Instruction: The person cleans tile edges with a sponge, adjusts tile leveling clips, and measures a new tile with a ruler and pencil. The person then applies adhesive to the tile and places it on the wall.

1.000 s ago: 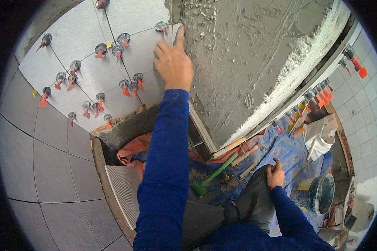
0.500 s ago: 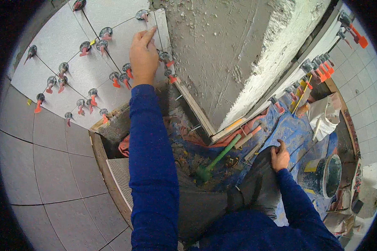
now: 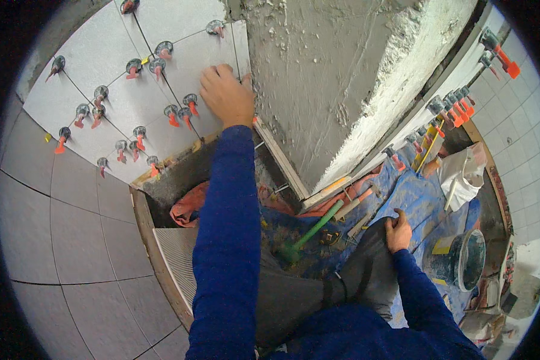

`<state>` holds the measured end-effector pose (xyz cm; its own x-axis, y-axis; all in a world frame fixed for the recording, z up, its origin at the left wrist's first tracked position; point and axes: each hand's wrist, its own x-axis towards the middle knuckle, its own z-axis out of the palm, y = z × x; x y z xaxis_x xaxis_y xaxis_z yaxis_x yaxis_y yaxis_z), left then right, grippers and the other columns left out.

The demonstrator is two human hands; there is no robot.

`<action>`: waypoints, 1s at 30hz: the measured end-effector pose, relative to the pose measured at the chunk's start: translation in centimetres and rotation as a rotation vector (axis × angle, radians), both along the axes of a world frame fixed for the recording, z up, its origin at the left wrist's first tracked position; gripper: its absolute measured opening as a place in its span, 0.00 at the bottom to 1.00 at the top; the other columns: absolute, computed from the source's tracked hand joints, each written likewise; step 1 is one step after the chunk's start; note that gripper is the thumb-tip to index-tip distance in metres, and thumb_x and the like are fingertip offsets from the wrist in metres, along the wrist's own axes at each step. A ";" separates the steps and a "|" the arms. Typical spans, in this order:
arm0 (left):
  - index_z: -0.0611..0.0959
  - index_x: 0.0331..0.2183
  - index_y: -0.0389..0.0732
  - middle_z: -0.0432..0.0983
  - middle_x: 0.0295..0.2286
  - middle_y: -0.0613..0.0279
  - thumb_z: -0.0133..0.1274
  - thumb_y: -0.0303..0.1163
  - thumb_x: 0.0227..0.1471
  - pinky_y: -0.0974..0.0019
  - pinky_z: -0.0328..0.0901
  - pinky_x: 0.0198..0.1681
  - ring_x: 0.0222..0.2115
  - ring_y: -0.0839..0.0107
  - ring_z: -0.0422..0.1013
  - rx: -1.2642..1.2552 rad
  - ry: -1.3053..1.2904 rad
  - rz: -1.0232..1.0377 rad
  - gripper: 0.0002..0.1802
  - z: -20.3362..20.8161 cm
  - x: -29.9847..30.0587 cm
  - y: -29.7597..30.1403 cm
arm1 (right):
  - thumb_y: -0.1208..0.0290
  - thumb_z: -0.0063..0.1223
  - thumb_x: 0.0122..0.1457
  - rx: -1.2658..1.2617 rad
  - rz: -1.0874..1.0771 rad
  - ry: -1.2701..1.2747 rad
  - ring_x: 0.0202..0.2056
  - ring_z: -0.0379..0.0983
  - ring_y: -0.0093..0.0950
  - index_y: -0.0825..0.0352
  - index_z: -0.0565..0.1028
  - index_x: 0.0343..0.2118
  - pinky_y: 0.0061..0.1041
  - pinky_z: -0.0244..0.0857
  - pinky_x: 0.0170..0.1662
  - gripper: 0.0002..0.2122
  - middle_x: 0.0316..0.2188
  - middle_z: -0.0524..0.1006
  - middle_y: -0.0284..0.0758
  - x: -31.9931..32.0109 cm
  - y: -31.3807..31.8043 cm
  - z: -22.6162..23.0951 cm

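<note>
While left hand (image 3: 229, 99) touches tile (image 3: 198, 60) near edge, mortar (image 3: 318, 78) extends rightward.

Clear room over grey mortar (image 3: 318, 78), red clips (image 3: 190, 100) obstructing left of the left hand (image 3: 227, 99)

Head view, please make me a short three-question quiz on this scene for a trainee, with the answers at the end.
1. What colour is the sheet beside the bucket?
2. True or false: the left hand is holding the white bag.
3. Fill in the blank: the right hand rests on the ____.

Key: 1. Blue. 2. False; it is at the pale tiles. 3. Trouser leg.
</note>
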<state>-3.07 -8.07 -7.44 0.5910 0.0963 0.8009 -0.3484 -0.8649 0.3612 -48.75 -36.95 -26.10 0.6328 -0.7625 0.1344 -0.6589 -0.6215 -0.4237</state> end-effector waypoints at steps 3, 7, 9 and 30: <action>0.81 0.41 0.45 0.72 0.45 0.55 0.73 0.45 0.43 0.53 0.62 0.51 0.49 0.53 0.68 0.009 -0.012 0.050 0.26 -1.0 0.2 -0.6 | 0.65 0.57 0.59 0.025 -0.016 -0.001 0.33 0.80 0.48 0.60 0.75 0.55 0.46 0.71 0.40 0.20 0.30 0.82 0.46 -0.2 0.1 0.3; 0.82 0.39 0.45 0.72 0.46 0.54 0.73 0.46 0.43 0.51 0.61 0.53 0.49 0.51 0.67 -0.075 -0.088 0.063 0.25 -2.4 0.7 -1.3 | 0.65 0.58 0.59 -0.015 -0.023 -0.004 0.33 0.79 0.48 0.60 0.75 0.54 0.46 0.71 0.39 0.19 0.29 0.82 0.46 -0.4 -0.2 0.0; 0.82 0.38 0.45 0.71 0.46 0.53 0.73 0.46 0.42 0.50 0.61 0.53 0.49 0.51 0.66 -0.126 -0.097 0.059 0.24 -2.8 0.9 -1.5 | 0.64 0.59 0.59 -0.045 -0.005 -0.023 0.32 0.79 0.49 0.60 0.75 0.54 0.45 0.71 0.39 0.19 0.28 0.81 0.46 -0.4 -0.4 -0.2; 0.81 0.35 0.44 0.70 0.43 0.54 0.74 0.36 0.41 0.50 0.61 0.52 0.47 0.51 0.65 -0.271 -0.121 -0.005 0.21 -3.1 1.0 -1.8 | 0.63 0.57 0.60 -0.017 -0.017 0.032 0.34 0.80 0.48 0.59 0.74 0.55 0.45 0.71 0.39 0.19 0.28 0.82 0.44 -0.6 -0.9 -0.6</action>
<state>-2.07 -9.88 -10.52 0.4941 0.3131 0.8110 -0.4073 -0.7408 0.5342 -49.37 -37.86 -26.74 0.6243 -0.7708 0.1271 -0.6824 -0.6173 -0.3914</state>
